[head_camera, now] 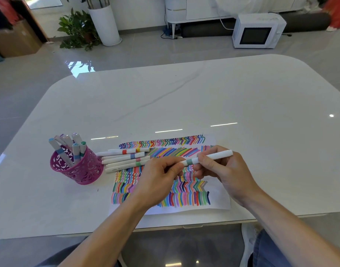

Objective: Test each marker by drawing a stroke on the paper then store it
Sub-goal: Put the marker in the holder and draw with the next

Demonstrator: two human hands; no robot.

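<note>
From the head camera we have one marker held level between both hands, just above the paper. The left hand has its fingers curled round the marker's left end, which is hidden inside that grip, so we cannot tell whether a cap is on or coming off. The right hand pinches the barrel with thumb and fingers just right of the green band, and the white tail pokes out past the knuckles. We'd judge it light and rigid: a smooth, slim plastic tube, a touch slippery. A firm pinch near the band suits it, with no need to squeeze hard. Under the fingers the thin, flat sheet is crowded with rows of coloured strokes and chevrons, and it looks likely to slide on the glossy white table. Left of the left fingertips lie the loose markers, white barrels with coloured bands, side by side. Further left stands the holder, a magenta cup with cut-out walls, and the stored markers lean in it.
</note>
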